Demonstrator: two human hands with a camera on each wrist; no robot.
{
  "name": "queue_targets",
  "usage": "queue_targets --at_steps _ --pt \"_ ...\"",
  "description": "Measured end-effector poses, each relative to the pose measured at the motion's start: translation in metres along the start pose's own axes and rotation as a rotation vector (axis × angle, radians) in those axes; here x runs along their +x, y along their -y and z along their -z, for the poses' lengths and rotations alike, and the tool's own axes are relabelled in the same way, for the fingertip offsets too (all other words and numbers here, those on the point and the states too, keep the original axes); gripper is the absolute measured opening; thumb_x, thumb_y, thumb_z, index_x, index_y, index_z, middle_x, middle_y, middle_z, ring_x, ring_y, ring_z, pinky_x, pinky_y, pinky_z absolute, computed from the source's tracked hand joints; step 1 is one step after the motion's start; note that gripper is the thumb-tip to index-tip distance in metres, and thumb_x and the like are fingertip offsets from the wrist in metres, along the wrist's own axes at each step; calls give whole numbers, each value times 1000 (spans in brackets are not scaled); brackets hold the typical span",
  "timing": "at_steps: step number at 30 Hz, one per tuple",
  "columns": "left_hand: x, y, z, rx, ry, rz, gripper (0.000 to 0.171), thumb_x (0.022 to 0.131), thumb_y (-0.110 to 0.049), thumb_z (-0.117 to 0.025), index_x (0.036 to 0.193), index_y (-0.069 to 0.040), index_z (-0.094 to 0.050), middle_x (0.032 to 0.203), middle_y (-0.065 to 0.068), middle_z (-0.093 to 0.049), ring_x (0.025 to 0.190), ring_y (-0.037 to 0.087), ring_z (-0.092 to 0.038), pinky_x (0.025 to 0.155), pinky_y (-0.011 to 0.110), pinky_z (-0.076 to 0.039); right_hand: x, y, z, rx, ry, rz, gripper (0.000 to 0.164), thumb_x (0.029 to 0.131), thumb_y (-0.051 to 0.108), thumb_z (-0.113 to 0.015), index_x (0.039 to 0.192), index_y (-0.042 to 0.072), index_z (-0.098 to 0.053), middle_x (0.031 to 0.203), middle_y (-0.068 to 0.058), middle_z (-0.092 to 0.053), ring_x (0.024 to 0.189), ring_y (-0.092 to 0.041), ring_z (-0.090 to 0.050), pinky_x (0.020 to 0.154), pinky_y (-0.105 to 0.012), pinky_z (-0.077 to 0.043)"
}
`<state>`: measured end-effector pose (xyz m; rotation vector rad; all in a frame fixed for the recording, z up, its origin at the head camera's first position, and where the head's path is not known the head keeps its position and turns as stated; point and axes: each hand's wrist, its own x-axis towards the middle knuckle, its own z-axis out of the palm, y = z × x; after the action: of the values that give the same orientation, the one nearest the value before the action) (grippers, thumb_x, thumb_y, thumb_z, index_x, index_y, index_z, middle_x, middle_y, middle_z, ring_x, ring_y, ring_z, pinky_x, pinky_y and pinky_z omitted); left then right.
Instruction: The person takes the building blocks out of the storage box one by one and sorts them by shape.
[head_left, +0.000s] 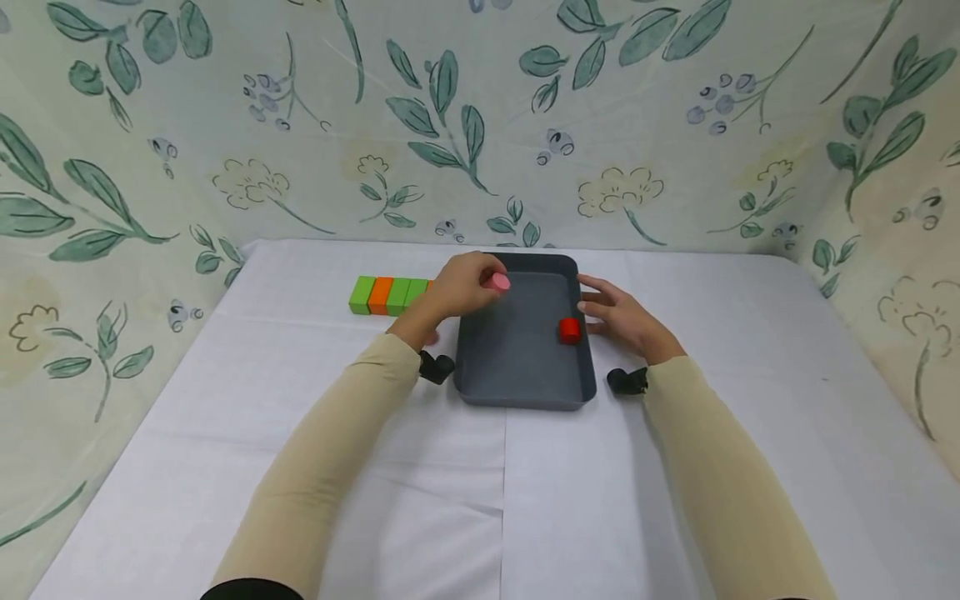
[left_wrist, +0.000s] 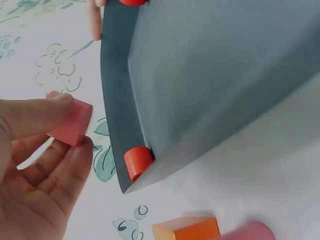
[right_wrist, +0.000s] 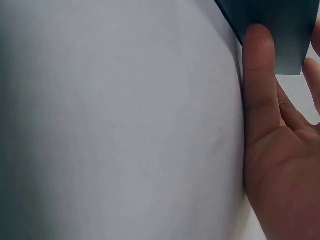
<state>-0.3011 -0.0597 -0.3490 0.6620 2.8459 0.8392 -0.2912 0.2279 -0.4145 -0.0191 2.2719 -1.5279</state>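
My left hand (head_left: 463, 287) is over the left far part of the dark grey tray (head_left: 517, 392), pinching a pink block (left_wrist: 75, 122) between thumb and fingertips. One red cylinder (head_left: 569, 331) lies inside the tray by its right wall. In the left wrist view another red cylinder (left_wrist: 138, 162) sits in a tray corner, which the left hand covers in the head view. At the tray's right side is my right hand (head_left: 626, 317), its extended fingers touching the outer wall and rim. The right wrist view shows one straight finger (right_wrist: 260, 75) against that wall.
A row of green blocks (head_left: 362, 295) and orange blocks (head_left: 380, 295) stands left of the tray, its right end behind the left hand. A pink cylinder (left_wrist: 250, 232) lies beside an orange block (left_wrist: 192, 231). Floral cloth (head_left: 450, 125) hangs behind the white table (head_left: 420, 517).
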Motion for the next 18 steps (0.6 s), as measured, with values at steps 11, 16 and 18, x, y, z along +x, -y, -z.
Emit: queue_targets --at_steps 11,16,18 --pt "-31 11 15 -167 -35 -20 37 90 -15 -70 126 -12 -64 125 6 -64 115 25 -58 97 37 -55 0 -1 -1 41 1 17 67 103 20 -51 159 32 -18 166 -13 -20 149 -36 -30 117 -52 -37" --pt "-45 17 20 -222 -27 -25 40 89 -14 -72 128 -11 -63 127 5 -64 116 23 -59 97 38 -55 -2 0 -1 46 7 16 67 103 21 -51 159 33 -17 166 -13 -19 150 -36 -29 117 -53 -36" --pt "-51 21 22 -231 -25 -23 39 89 -14 -73 127 -11 -63 126 6 -64 115 23 -59 97 39 -55 -2 0 -2 46 5 13 66 103 21 -51 159 33 -17 166 -12 -19 150 -36 -29 117 -53 -36"
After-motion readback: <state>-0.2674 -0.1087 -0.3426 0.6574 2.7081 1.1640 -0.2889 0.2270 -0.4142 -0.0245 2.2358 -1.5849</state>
